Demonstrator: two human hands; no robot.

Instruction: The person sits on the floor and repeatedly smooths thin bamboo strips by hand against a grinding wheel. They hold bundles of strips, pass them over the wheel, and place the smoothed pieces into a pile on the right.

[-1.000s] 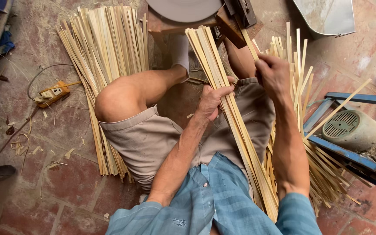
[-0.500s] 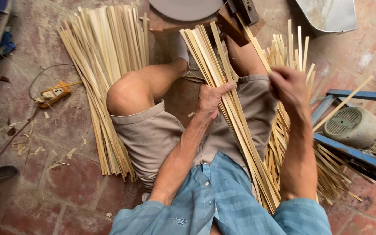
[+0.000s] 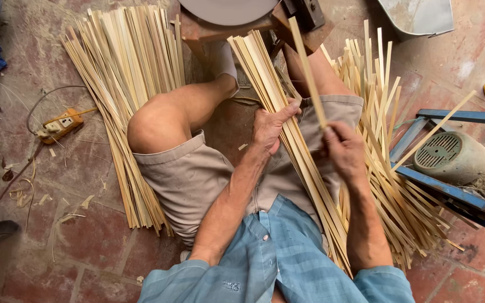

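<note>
Strip bundle lies across the lap; sorted pile at ten o'clock, loose heap at three, motor beyond.

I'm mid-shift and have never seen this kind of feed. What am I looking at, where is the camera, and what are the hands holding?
There is no machine arm here, only a person's two bare hands. The single picture comes from a camera worn on the person's head, looking down at their lap as they sit low over a tiled floor. The left hand steadies a bundle of long pale strips lying across the lap. The right hand pinches a single strip that points up and away. A sorted pile of strips lies on the floor on the left, and a looser heap on the right. Nearby are an orange power strip and a grey motor in a blue frame.
</note>
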